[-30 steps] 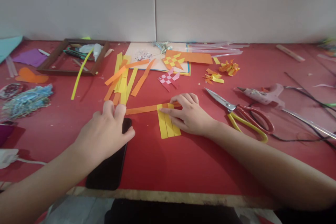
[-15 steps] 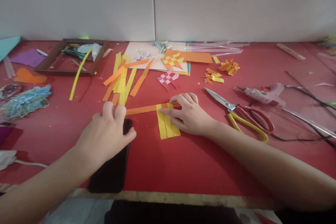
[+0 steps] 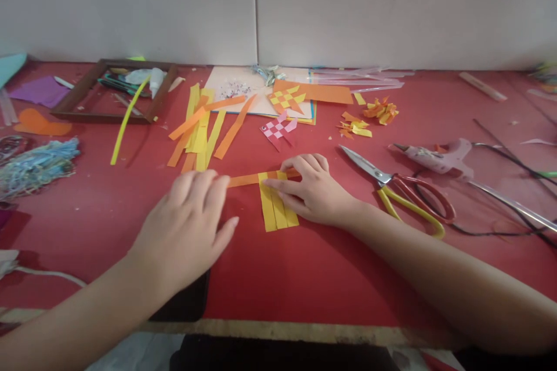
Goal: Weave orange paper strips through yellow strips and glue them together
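My right hand [image 3: 311, 188] rests on yellow paper strips [image 3: 270, 211] laid side by side, its fingers closed down and pressing on their upper part. An orange paper strip [image 3: 243, 180] crosses the top of the yellow strips, passing over and under them. Its right end goes beneath my right fingers. Over the strip's left end is my left hand [image 3: 187, 220], fingers stretched out and thumb apart; its fingertips hide that end. Below my left hand lies a black phone [image 3: 185, 301], mostly covered by the hand and forearm.
Scissors [image 3: 385, 179] and a pink glue gun [image 3: 439, 156] with a cable lie right. Behind are loose paper strips [image 3: 213, 136], a pink woven paper fish [image 3: 278, 129] and a yellow-orange one [image 3: 287, 99]. A brown frame [image 3: 65, 105] holds small supplies; blue shredded strands [image 3: 41, 168] lie left.
My left hand has moved right along the orange strip, its fingers straighter, and now covers more of the phone. My right hand has stayed on the yellow strips.
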The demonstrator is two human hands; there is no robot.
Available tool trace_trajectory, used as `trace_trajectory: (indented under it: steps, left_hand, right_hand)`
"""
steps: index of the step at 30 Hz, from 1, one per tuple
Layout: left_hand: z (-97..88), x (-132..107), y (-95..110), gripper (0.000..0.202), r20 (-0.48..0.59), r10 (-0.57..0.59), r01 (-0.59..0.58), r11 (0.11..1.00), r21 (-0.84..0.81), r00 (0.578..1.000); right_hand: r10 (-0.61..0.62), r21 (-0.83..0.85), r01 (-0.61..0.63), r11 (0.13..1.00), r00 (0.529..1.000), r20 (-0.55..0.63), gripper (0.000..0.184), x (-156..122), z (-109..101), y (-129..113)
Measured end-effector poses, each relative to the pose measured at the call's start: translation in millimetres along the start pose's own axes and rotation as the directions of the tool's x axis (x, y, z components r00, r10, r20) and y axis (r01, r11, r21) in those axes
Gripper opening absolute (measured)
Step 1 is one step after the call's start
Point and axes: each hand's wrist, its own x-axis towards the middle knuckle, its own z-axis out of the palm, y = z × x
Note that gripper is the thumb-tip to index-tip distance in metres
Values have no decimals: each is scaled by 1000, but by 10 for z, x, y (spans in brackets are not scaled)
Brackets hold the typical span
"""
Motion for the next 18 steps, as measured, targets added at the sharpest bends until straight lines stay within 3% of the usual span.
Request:
trace_trajectory:
  steps: [3,6,11,18]
  left_hand:
    - [51,92,97,41,-124,157,-176,971,-162,980]
    - [137,217,168,36,-207,190,-240,938,-252,960]
    - [258,347,240,29,-236,123,-212,890,-404,964]
    - [354,400,265,16,-206,124,-195,907,-373,971]
  right_hand:
    - [1,7,-1,1000,1000,1,32,-3,4,7]
    - [8,23,-8,1000,1000,6,34,-5,0,11]
    - [23,107,-23,994,1000,-3,37,20,-32,-2]
    - [50,67,-52,996,998,36,21,21,-82,-35]
